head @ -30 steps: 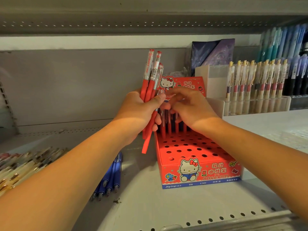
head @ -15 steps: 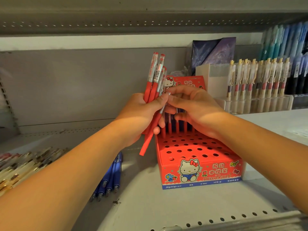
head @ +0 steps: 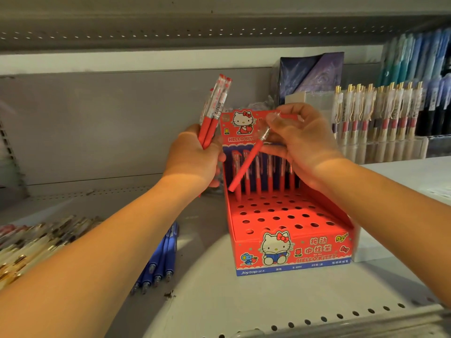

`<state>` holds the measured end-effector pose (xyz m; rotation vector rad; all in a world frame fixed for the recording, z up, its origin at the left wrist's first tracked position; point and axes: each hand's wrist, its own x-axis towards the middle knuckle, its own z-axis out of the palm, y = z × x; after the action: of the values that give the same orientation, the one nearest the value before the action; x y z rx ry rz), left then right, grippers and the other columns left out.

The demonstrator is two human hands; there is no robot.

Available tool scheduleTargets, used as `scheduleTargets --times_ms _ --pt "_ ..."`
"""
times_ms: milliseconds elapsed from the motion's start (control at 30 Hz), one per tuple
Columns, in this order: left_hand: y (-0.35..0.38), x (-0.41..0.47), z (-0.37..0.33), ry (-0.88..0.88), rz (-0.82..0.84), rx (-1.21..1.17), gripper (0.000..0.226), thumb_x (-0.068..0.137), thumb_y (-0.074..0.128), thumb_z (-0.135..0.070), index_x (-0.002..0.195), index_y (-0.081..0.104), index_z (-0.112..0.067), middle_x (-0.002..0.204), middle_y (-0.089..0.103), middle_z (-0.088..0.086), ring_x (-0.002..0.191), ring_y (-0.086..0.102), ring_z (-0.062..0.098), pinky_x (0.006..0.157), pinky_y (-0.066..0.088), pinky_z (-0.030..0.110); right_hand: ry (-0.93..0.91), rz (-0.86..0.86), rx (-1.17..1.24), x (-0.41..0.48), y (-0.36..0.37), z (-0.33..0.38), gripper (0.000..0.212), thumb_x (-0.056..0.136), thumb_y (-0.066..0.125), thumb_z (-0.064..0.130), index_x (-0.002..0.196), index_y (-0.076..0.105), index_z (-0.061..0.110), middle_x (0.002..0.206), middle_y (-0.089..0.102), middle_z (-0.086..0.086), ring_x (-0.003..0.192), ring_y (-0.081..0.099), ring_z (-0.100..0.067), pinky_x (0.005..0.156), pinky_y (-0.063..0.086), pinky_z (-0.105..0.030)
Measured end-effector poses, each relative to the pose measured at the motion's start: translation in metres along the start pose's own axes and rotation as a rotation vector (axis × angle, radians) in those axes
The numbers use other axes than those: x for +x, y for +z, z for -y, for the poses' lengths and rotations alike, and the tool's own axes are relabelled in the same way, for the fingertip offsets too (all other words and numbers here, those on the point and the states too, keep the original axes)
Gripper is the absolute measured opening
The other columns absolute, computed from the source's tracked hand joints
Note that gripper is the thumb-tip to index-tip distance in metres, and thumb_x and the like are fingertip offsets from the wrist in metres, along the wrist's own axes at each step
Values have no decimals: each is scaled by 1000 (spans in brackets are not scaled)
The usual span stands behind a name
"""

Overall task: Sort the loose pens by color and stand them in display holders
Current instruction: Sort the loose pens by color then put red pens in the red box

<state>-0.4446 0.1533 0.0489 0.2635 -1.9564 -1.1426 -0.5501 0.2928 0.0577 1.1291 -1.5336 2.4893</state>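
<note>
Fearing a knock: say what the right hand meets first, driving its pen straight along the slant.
Likely the holder at its left wall, beside the back pens; depth is unclear; the left hand may come first.

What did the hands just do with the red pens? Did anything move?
The right hand pulled one red pen out of the bundle and carried it right; it now pinches that pen, tilted, above the red holder's back row. The left hand still grips the remaining bundle upright. The holder, the pens standing in it and the blue pens on the shelf stayed put.

Red pens (head: 211, 113), red holder (head: 290, 215)
</note>
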Motion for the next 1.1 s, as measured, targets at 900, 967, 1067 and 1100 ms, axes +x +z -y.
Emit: scheduleTargets --times_ms 900,967,1067,1100 --pt "0 -12 -11 -175 226 -391 17 100 57 -26 94 57 -10 61 64 4 39 36 11 36 29 19 -168 278 -805 2 -9 -22 22 85 74 10 85 61 28 73 68 -2 59 70 -15 47 57 -28" --pt "-1 -13 -11 -180 244 -406 14 100 56 -25 97 56 -12 64 66 6 39 36 12 36 29 19 -87 340 -850 0 -12 -24 23 87 71 8 88 62 28 73 69 -3 62 71 -15 48 58 -30" --pt "0 -13 -10 -165 291 -417 11 101 54 -23 100 51 -13 69 68 11 38 37 13 37 30 19 -109 346 -885 1 -13 -24 14 88 72 13 91 66 25 74 69 -1 61 69 -10 51 56 -24" --pt "0 -13 -9 -160 305 -423 11 101 54 -23 101 50 -13 69 68 12 38 37 13 37 30 19 -152 341 -920 2 -13 -22 10 88 72 17 91 68 26 75 68 3 62 67 -5 54 52 -18"
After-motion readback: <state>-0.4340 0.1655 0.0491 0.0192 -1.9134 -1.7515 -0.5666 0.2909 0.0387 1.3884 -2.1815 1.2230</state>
